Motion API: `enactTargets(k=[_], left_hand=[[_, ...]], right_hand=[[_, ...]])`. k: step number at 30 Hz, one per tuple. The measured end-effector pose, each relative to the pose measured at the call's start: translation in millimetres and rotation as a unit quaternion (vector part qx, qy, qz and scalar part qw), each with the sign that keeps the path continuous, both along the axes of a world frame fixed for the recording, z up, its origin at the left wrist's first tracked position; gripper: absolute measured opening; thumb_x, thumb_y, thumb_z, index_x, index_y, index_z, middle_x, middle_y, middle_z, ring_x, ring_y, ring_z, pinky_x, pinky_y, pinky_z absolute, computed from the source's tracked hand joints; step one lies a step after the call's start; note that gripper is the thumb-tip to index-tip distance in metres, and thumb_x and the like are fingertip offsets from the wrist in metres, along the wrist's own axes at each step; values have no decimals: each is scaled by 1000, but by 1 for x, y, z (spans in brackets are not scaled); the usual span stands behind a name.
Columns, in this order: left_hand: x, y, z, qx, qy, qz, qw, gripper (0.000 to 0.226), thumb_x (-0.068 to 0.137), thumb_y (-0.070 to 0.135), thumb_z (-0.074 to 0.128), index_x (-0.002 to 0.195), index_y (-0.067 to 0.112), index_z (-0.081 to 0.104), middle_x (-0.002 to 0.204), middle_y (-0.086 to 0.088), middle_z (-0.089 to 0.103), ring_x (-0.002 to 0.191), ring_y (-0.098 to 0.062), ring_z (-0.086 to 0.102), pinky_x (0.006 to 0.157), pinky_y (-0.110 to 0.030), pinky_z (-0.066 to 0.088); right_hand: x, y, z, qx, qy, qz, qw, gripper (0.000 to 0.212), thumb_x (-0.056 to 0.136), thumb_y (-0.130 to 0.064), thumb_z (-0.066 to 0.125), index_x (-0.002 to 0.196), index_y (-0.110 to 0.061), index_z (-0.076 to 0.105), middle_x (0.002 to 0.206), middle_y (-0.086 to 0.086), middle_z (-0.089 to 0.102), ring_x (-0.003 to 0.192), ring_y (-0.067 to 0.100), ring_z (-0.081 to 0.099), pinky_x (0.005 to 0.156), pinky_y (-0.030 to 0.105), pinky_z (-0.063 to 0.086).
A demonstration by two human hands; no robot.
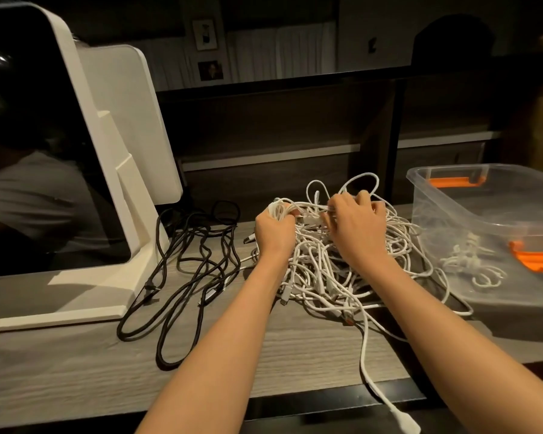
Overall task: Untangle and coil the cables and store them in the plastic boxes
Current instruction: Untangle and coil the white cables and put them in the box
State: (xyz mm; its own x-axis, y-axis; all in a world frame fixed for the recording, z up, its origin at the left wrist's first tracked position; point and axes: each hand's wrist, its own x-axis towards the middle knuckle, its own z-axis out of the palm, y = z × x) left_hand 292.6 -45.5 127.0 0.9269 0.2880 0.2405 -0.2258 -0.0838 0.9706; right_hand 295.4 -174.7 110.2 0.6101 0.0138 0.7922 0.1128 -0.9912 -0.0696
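Note:
A big tangle of white cables (323, 270) lies on the grey wooden table in the middle. My left hand (273, 230) grips a small bundle of white cable at the tangle's upper left. My right hand (358, 223) sits on top of the tangle, its fingers curled into the strands and pinching a white cable. One thicker white cable (370, 368) runs off the table's front edge. Loose black cables (188, 270) lie to the left. A clear plastic box (496, 245) with orange handles stands at the right and holds a few coiled white cables (470, 261).
A white-framed monitor (76, 170) on a stand fills the left side of the table. A dark shelf unit rises behind the table. The table's front edge (264, 399) runs just below my forearms.

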Motion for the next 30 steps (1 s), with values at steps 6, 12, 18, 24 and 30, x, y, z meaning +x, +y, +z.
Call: enactTargets(k=[6, 12, 18, 24, 30], left_hand=[[5, 9, 0, -90, 8, 43, 995, 25, 89, 6, 65, 70, 19, 57, 68, 4, 54, 61, -7, 46, 57, -24, 40], [5, 7, 0, -42, 18, 8, 999, 11, 84, 11, 72, 81, 15, 62, 80, 1, 63, 72, -14, 58, 63, -25, 44], [2, 8, 3, -8, -46, 6, 999, 9, 89, 23, 70, 84, 15, 70, 82, 0, 70, 81, -14, 66, 75, -31, 53], [2, 10, 0, 24, -91, -3, 996, 7, 89, 21, 70, 83, 24, 71, 76, 6, 70, 78, -12, 69, 73, -32, 56], [3, 9, 0, 49, -88, -4, 995, 6, 88, 15, 70, 84, 19, 71, 75, 5, 69, 74, -10, 66, 67, -26, 53]], right_hand=[[-1, -14, 0, 73, 114, -68, 988, 35, 87, -12, 62, 121, -18, 56, 142, 11, 35, 122, 34, 35, 93, 47, 34], [-6, -5, 4, 32, 98, -17, 995, 60, 83, -32, 65, 139, -29, 44, 157, 3, 19, 130, 34, 26, 100, 48, 25], [-5, -1, 4, 4, -122, 91, 988, 21, 85, -21, 61, 104, -16, 67, 112, 7, 62, 88, 30, 50, 71, 39, 38], [0, 1, -5, 94, 69, 197, 973, 19, 90, -8, 58, 107, -11, 67, 98, 4, 72, 89, 23, 66, 75, 35, 53], [3, 2, -5, 80, 179, 123, 973, 50, 91, 0, 50, 138, -17, 49, 133, 8, 50, 127, 29, 33, 92, 43, 44]])
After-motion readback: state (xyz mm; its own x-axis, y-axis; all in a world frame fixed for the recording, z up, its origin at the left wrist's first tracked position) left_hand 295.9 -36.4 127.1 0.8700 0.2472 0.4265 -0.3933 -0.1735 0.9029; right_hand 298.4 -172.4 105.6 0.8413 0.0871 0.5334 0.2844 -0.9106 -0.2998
